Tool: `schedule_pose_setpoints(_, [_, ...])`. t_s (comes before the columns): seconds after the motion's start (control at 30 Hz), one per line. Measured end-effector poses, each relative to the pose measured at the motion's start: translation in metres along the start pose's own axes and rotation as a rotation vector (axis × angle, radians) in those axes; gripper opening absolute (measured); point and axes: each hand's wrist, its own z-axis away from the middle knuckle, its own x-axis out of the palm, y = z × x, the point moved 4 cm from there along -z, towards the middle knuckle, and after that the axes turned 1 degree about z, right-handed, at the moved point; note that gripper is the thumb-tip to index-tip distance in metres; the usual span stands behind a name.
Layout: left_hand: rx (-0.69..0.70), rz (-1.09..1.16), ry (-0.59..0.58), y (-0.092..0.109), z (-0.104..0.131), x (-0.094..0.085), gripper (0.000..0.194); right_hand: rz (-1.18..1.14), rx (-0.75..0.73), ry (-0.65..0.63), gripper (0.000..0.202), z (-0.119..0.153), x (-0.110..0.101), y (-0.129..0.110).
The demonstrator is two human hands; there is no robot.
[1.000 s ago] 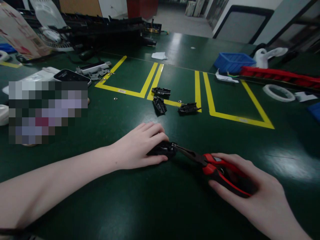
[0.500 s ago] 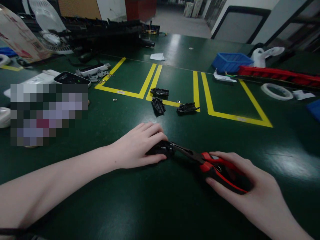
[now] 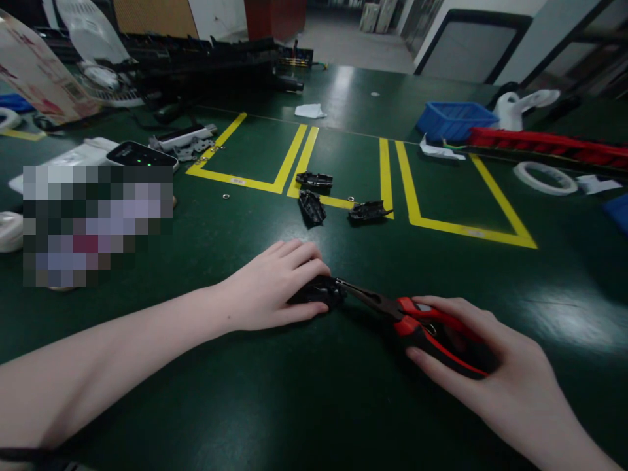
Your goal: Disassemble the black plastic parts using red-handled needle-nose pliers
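Observation:
My left hand [image 3: 282, 288] is closed over a black plastic part [image 3: 321, 292] on the green table, covering most of it. In my right hand [image 3: 483, 353] are long-nose pliers [image 3: 402, 314] with red and black handles. Their narrow jaws reach left to the right end of the black part; whether the tips pinch anything is too small to tell. Beyond my hands lie three similar black parts: one [image 3: 314, 179] at the back, one [image 3: 312, 207] tilted in front of it, and one [image 3: 369, 210] to the right. A small metal ring [image 3: 350, 199] lies by the right one.
Yellow tape outlines [image 3: 343, 204] mark the green table. Another small ring [image 3: 226, 196] lies at left, near grey metal pieces [image 3: 193, 149] and a black device [image 3: 142, 156] with green lights. A blue bin [image 3: 456, 122], a red strip [image 3: 549, 147] and a tape roll [image 3: 545, 178] sit at right.
Almost nothing differs. Both hands, the pliers and the black part appear shifted very slightly to the right, with the pliers' tips still at the part's end.

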Motion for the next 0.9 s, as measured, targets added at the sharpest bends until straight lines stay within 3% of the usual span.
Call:
schedule_pose_setpoints(0.47, [0.022,-0.101,-0.013,0.0034,-0.0042,0.0046,0.041,0.072,-0.043,0.014,0.052,0.0007,0.0018,-0.0007])
schedule_pose_setpoints(0.9, [-0.035,0.053,-0.049,0.0034,-0.0031,0.0055,0.039,0.022,-0.02,-0.014,0.051,0.0011,0.0,-0.0044])
